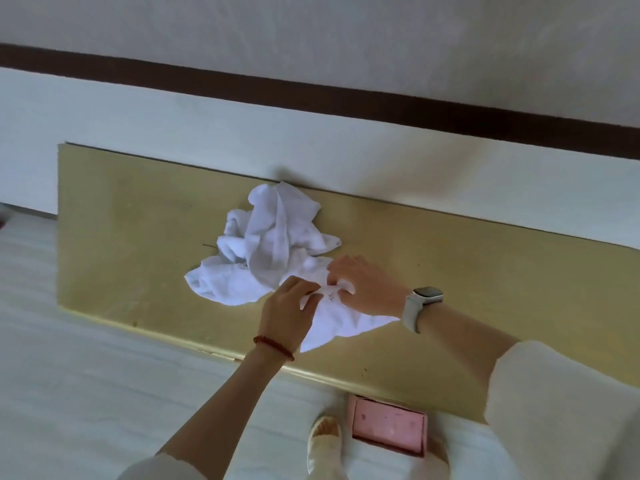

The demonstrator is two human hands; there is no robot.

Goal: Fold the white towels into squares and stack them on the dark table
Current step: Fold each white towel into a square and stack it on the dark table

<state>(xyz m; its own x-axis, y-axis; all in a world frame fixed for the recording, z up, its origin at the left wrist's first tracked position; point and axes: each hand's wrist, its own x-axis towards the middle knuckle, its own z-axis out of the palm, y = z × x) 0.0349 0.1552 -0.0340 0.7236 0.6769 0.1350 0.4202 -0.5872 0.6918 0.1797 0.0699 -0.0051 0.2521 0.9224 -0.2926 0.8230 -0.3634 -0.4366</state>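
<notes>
Left to right, we saw crumpled white towels [273, 237] heaped mid-tabletop [121, 237], none folded yet. Our left hand [289, 308] and right hand [363, 284] each pinched the nearest towel [341, 320], a limp, wrinkled cloth at the front edge, probably to pull it flat for folding.

Pale wall [311, 26] crossed by a dark brown band [346, 95]; whitish floor [69, 375] below, holding a pink box [388, 426].
</notes>
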